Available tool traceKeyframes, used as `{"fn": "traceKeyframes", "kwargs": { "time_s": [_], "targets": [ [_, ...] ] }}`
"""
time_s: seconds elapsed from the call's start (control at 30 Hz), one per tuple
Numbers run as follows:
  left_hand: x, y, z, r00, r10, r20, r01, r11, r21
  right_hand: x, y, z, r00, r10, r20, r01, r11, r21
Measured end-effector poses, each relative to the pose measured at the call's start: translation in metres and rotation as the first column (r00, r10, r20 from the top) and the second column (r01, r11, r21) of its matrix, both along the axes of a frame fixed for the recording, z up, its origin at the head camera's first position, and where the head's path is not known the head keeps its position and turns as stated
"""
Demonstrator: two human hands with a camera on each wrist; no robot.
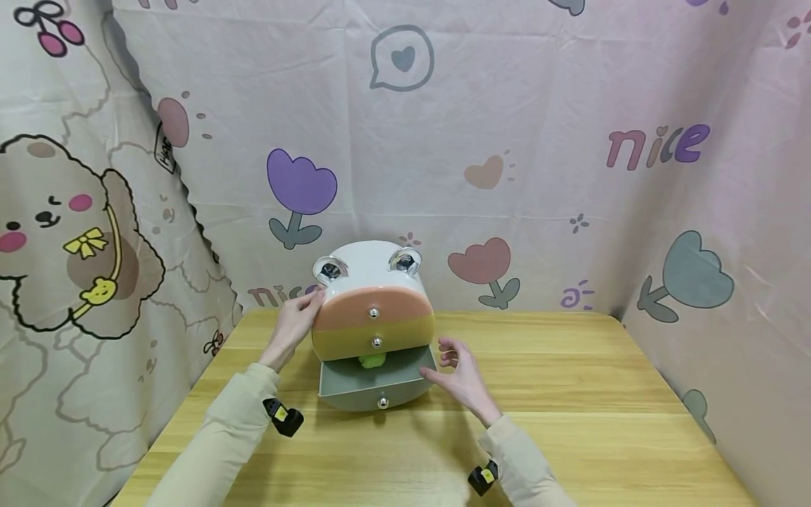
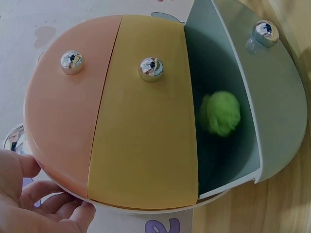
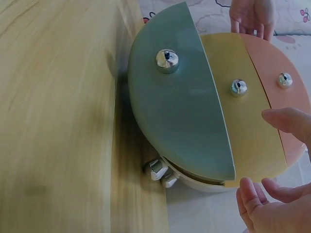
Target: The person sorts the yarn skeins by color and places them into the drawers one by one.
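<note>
A small frog-faced drawer cabinet (image 1: 379, 271) stands on the table with its orange drawer (image 2: 63, 121) and yellow drawer (image 2: 141, 126) closed. Its grey-green bottom drawer (image 1: 361, 396) is pulled out. Inside that drawer lies a bright green ruffled ball (image 2: 221, 113), slightly blurred; the right wrist view does not show it. My left hand (image 1: 295, 322) rests against the cabinet's left side near the orange drawer, thumb and fingers loosely bent. Beside the open drawer's right edge, my right hand (image 1: 461, 377) is held with fingers apart and nothing between them.
The wooden table (image 1: 538, 380) extends to both sides and in front of the cabinet. A patterned cloth (image 1: 405, 141) hangs behind it and along the sides. Round silver knobs (image 1: 383, 403) stick out from the drawer fronts.
</note>
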State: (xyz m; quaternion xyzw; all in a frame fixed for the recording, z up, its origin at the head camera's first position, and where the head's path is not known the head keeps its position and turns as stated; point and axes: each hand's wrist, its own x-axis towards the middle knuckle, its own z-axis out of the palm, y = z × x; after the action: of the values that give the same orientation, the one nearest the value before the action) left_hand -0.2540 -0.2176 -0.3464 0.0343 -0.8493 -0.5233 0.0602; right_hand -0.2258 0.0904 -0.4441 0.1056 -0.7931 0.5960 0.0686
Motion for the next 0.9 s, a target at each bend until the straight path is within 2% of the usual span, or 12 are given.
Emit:
{"fn": "traceKeyframes", "kwargs": {
  "time_s": [0.2, 0.5, 0.67, 0.9],
  "targets": [
    [-0.001, 0.0, -0.001, 1.0, -0.002, 0.006, 0.002, 1.0, 0.01, 0.007, 0.004, -0.004, 0.999, 0.015, -0.036, -0.016, 1.0, -0.008],
    [0.0, 0.001, 0.002, 1.0, 0.0, -0.006, 0.0, 1.0, 0.002, 0.021, 0.002, -0.012, 1.0, -0.016, -0.008, 0.015, 0.995, -0.097],
    [0.001, 0.001, 0.002, 1.0, 0.0, -0.003, 0.0, 1.0, -0.001, 0.026, -0.006, -0.022, 1.0, -0.01, 0.0, 0.01, 0.999, -0.042],
    [0.0, 0.001, 0.001, 1.0, 0.003, 0.001, -0.003, 1.0, -0.003, 0.028, -0.019, -0.035, 0.993, 0.114, -0.024, -0.112, 0.991, 0.077]
  ]
}}
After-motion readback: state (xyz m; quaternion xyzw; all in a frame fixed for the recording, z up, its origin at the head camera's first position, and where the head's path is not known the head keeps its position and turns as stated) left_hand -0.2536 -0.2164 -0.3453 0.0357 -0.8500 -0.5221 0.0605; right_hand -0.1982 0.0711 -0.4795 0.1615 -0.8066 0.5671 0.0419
